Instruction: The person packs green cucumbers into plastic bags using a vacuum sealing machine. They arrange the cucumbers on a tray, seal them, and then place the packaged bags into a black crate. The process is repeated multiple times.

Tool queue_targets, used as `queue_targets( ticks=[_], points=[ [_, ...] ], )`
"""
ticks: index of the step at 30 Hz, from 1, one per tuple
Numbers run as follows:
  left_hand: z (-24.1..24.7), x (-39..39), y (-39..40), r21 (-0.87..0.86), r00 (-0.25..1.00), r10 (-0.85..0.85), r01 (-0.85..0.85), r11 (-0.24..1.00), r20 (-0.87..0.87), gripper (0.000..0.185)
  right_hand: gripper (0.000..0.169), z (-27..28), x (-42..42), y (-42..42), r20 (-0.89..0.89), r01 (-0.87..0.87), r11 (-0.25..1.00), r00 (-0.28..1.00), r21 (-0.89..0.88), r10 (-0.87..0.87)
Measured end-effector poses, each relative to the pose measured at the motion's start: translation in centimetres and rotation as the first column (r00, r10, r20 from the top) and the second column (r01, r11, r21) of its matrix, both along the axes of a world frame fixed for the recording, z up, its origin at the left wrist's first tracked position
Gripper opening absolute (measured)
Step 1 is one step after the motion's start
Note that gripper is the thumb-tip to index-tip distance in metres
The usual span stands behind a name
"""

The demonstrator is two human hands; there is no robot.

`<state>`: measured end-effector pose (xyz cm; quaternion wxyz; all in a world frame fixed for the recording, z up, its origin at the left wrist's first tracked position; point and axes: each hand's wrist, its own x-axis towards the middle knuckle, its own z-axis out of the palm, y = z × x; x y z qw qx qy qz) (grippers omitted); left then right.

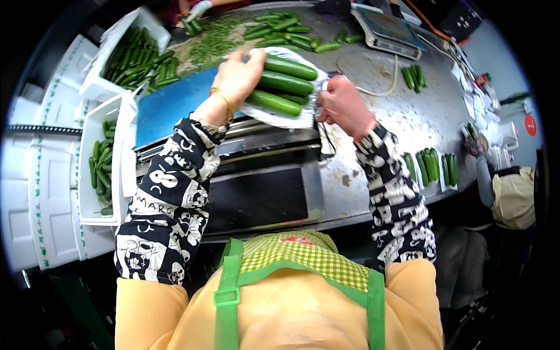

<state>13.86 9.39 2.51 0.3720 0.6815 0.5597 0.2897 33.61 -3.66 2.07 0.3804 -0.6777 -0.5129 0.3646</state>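
Several green cucumbers [286, 83] lie side by side on what looks like a white tray, with clear plastic film [280, 121] bunched around it. My left hand [238, 81] grips the pack's left side, its fingertips over the cucumber ends. At the opposite side, my right hand [343, 105] is closed on the gathered film. Both hands hold the pack above the metal rollers of a film-wrapping machine [271, 135]. The machine's flat black plate [258, 197] is nearer to me, and a blue panel [175, 103] stretches beyond my left forearm.
White foam boxes of cucumbers [135, 57] stand at left. Loose cucumbers [282, 30] and green trimmings [214, 46] cover the far table beside a weighing scale [389, 33]. Trayed cucumbers [428, 166] sit at right, near a co-worker's arm [483, 175]. Another person's gloved hand [199, 9] holds cucumbers at the back.
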Motion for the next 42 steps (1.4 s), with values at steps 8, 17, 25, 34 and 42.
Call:
queue_targets(
  ticks=[8,17,25,34,42],
  points=[
    [-7.2,-12.9,5.2,-0.055,0.948,0.289,-0.298,0.953,-0.129,0.081,0.023,-6.2,-9.7,12.9,0.308,-0.202,0.973,0.924,-0.111,0.227],
    [-9.3,-15.3,4.6,0.08,0.965,0.223,-0.214,0.974,-0.135,0.078,0.025,-5.7,-11.1,9.4,0.614,-0.128,0.987,0.788,0.098,0.041],
    [-10.5,-20.5,0.8,0.107,0.852,-0.114,0.069,0.992,0.51,0.016,0.034,-5.8,-14.2,4.1,0.578,-0.386,0.834,0.81,0.395,0.101],
    [-9.9,-20.7,-0.2,0.119,0.889,-0.321,0.298,0.947,0.327,0.021,0.029,-7.1,-13.7,5.0,0.639,-0.472,0.774,0.76,0.422,0.115],
    [-10.6,-20.7,0.4,0.191,0.902,-0.327,0.281,0.941,0.282,0.022,0.024,-7.2,-13.5,5.7,0.63,-0.527,0.733,0.757,0.43,0.175]
  ],
)
